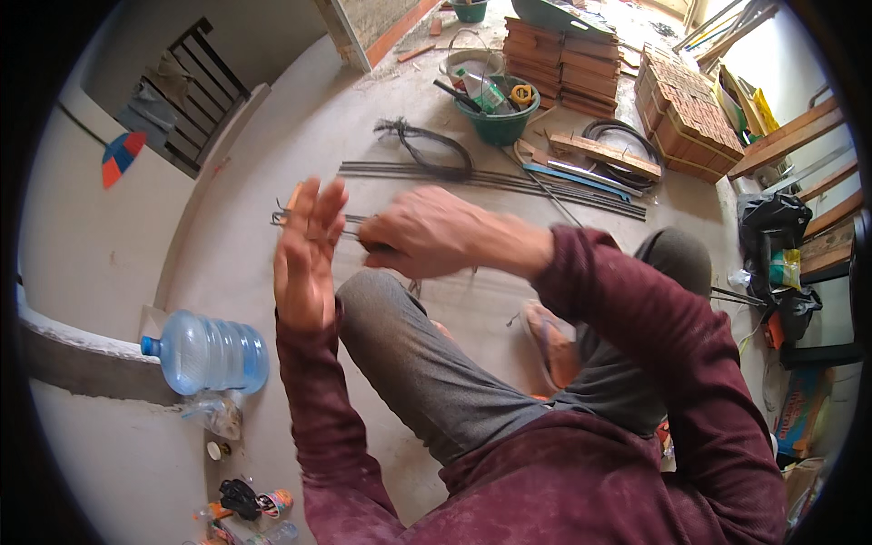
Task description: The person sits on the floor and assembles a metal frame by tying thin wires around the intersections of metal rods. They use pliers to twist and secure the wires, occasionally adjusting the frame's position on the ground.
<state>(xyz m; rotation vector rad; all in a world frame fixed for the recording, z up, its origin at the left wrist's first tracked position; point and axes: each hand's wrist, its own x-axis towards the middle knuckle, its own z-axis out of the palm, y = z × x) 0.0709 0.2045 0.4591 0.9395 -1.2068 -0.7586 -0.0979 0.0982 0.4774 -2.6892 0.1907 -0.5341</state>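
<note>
My left hand [309, 254] is raised with its palm up and fingers stretched out, holding nothing I can see. Just to its right, my right hand [427, 232] is curled into a fist, slightly blurred. Something dark shows at the fist's lower edge, too hidden to name. Behind both hands, thin steel bars [352, 220] run across, partly covered by them. An orange piece [292, 202] shows behind my left fingers. Farther off, several long steel rods [545, 189] lie on the floor, with a bundle of black wire [427, 145] across them.
A green bucket [498, 127] holds a bottle and a tape measure. Beyond it rise stacked tiles [559, 68], with bricks [688, 113] to the right. A blue hacksaw [577, 182] lies near a wooden plank [604, 154]. On the left lies a large water bottle [213, 352].
</note>
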